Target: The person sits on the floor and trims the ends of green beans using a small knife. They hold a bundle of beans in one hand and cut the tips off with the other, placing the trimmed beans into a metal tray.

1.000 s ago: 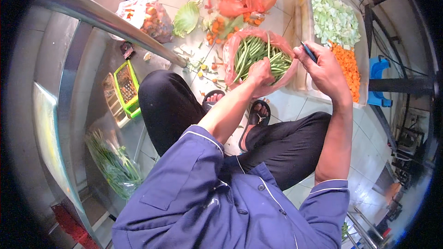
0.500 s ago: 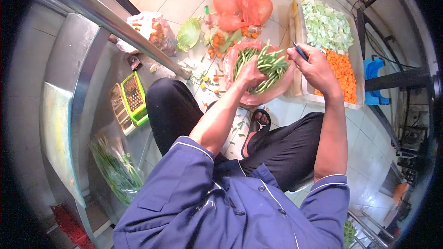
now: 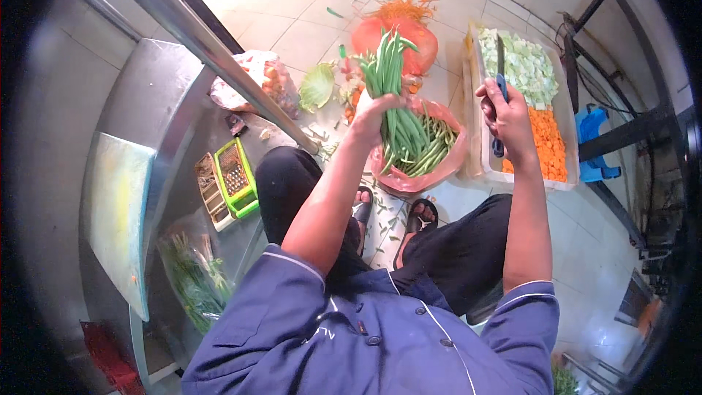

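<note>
Tiled floor (image 3: 281, 18), scattered with green scraps (image 3: 382, 230) near the sandals (image 3: 424, 213). Bean bunch (image 3: 393, 66): grasped about its middle in the left hand (image 3: 376, 115), lower ends over the pink bag (image 3: 455, 155) of further beans. Knife (image 3: 501, 79): gripped by its handle in the right hand (image 3: 510, 113), tip away from the body. Likely risks: beans slipping loose, through too slack a hold on a thick bunch; cut skin, through bringing blade close to the left hand. Also present: tub (image 3: 476, 113) of cut cabbage (image 3: 523, 73) and diced carrot (image 3: 547, 150), right; grater (image 3: 237, 177), left. In the way: metal rail (image 3: 201, 40), partly covering the white bag (image 3: 257, 77).
</note>
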`<state>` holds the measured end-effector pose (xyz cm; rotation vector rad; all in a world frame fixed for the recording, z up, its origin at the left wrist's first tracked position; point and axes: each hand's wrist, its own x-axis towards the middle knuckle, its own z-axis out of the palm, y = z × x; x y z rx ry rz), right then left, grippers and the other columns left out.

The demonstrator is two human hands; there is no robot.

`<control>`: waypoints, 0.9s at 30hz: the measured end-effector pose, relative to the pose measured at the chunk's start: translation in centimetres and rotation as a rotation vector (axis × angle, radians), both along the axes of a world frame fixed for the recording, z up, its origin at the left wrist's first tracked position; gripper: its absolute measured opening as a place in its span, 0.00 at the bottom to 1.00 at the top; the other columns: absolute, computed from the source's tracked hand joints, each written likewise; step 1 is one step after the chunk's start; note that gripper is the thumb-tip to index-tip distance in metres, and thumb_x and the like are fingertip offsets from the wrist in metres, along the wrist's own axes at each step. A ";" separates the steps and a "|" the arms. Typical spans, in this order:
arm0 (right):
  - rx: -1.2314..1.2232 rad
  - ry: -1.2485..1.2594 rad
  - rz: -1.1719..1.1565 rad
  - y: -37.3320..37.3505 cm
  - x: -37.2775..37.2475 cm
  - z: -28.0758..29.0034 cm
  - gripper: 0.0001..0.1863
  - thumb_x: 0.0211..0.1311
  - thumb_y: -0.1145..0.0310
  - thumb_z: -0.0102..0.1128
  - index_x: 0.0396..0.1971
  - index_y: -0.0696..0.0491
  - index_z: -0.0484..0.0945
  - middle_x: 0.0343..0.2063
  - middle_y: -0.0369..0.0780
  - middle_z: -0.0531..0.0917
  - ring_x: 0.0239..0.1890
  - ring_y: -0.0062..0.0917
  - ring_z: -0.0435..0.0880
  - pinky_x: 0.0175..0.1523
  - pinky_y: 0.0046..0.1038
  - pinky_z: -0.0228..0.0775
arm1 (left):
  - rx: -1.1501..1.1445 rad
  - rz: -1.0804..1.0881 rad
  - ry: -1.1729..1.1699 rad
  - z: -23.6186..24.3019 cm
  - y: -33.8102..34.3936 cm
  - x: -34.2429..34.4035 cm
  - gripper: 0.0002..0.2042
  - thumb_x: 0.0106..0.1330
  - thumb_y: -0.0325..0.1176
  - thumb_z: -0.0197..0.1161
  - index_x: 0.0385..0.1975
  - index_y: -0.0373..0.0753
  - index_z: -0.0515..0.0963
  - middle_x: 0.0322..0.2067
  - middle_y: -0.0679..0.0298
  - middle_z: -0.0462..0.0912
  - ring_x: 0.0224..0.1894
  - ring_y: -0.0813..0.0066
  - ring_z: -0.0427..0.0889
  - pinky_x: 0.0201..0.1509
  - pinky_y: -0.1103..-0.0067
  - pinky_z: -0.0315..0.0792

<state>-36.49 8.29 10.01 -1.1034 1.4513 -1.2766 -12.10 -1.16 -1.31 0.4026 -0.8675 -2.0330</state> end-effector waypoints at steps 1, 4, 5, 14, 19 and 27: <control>-0.010 -0.013 -0.022 0.3 0.4 0.3 0.16 0.76 0.56 0.55 0.33 0.54 0.78 0.18 0.27 0.69 0.16 0.09 0.63 0.19 0.16 0.53 | 0.002 -0.026 0.039 1.1 1.8 0.5 0.22 0.57 0.28 0.63 0.52 0.35 0.71 0.38 0.62 0.76 0.43 0.68 0.80 0.52 0.66 0.79; -0.050 -0.117 0.033 1.2 2.2 0.5 0.16 0.77 0.57 0.54 0.36 0.57 0.77 0.22 0.30 0.74 0.18 0.12 0.68 0.22 0.18 0.61 | 0.030 -0.107 0.052 4.0 8.4 2.9 0.28 0.52 0.32 0.65 0.56 0.35 0.69 0.39 0.62 0.74 0.41 0.68 0.78 0.51 0.65 0.79; -0.076 -0.172 0.071 1.5 3.2 0.3 0.16 0.77 0.58 0.53 0.37 0.57 0.77 0.23 0.32 0.76 0.19 0.13 0.71 0.24 0.18 0.63 | 0.065 -0.109 0.031 5.2 10.9 3.6 0.30 0.49 0.33 0.66 0.56 0.35 0.68 0.38 0.63 0.73 0.40 0.68 0.78 0.50 0.65 0.78; 0.162 -0.212 0.474 7.4 10.4 -6.0 0.22 0.79 0.56 0.49 0.51 0.63 0.77 0.47 0.43 0.83 0.49 0.29 0.86 0.59 0.29 0.75 | 0.342 -0.355 0.229 -1.8 24.7 9.6 0.40 0.48 0.35 0.72 0.64 0.38 0.63 0.37 0.63 0.70 0.40 0.67 0.77 0.52 0.62 0.75; 0.137 -0.433 0.378 9.7 12.2 -6.3 0.14 0.77 0.70 0.50 0.52 0.63 0.76 0.48 0.47 0.83 0.52 0.34 0.85 0.60 0.34 0.76 | 0.444 -0.458 0.224 -2.6 26.1 9.7 0.39 0.47 0.37 0.75 0.60 0.33 0.64 0.39 0.61 0.73 0.42 0.64 0.80 0.55 0.57 0.78; 0.250 -0.422 0.360 9.8 12.2 -5.6 0.07 0.76 0.72 0.49 0.45 0.59 0.75 0.44 0.46 0.84 0.31 0.17 0.85 0.19 0.14 0.65 | 0.453 -0.509 0.244 -2.7 25.4 9.4 0.40 0.46 0.37 0.76 0.61 0.35 0.64 0.38 0.58 0.75 0.40 0.63 0.81 0.54 0.56 0.79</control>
